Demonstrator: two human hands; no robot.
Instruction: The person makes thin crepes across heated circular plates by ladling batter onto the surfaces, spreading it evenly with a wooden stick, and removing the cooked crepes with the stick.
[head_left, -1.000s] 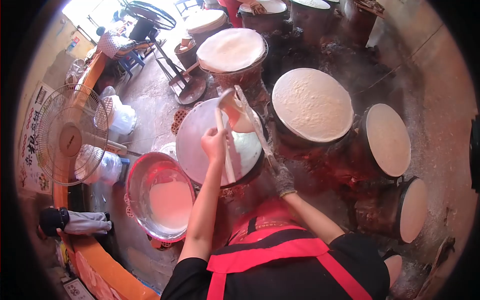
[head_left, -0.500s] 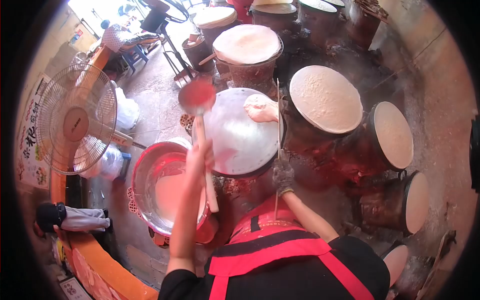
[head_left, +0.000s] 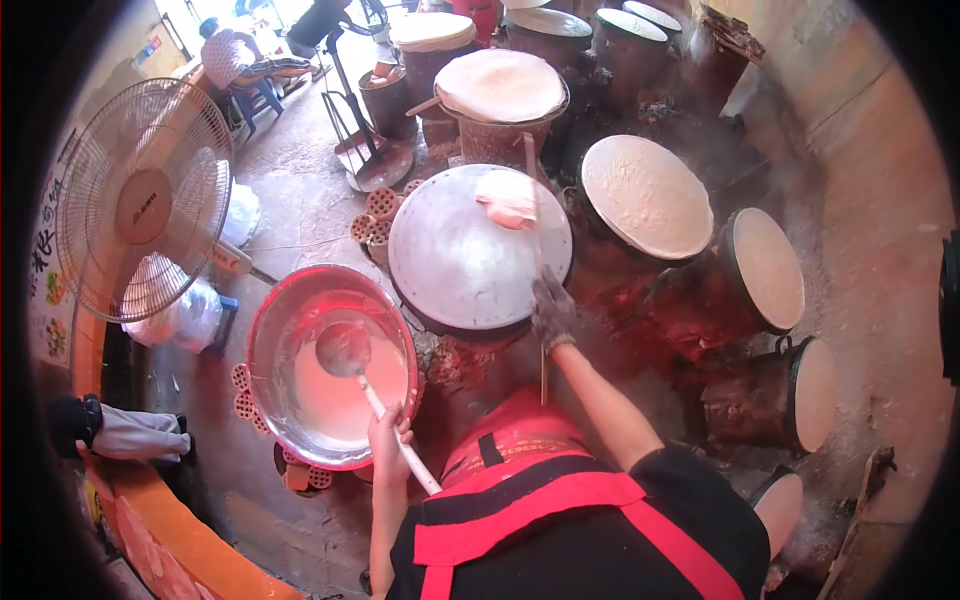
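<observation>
My left hand [head_left: 388, 436] is wrapped round the pale handle of a ladle [head_left: 343, 350], whose bowl is over or in the creamy batter [head_left: 325, 390]. The batter lies in a large red-rimmed basin [head_left: 262, 350]. My right hand [head_left: 552, 312], in a dark glove, grips a long thin wooden stick [head_left: 536, 235]. Across the right part of a round metal griddle [head_left: 450, 255] runs the stick, beside a pale folded lump [head_left: 508, 198]. Whether that lump is dough or cloth I cannot tell, nor whether the stick touches it.
Several drum stoves stand to the right, one topped with a pale round sheet [head_left: 648, 197]. Another covered drum [head_left: 500, 88] is beyond the griddle. A standing fan [head_left: 145, 210] is at left. Perforated briquettes [head_left: 382, 205] lie by the griddle. Other people are farther off.
My left hand has brought the ladle down from beside the griddle to the basin. With the stick, my right hand has shifted left over the griddle, and the pale lump sits nearer its middle.
</observation>
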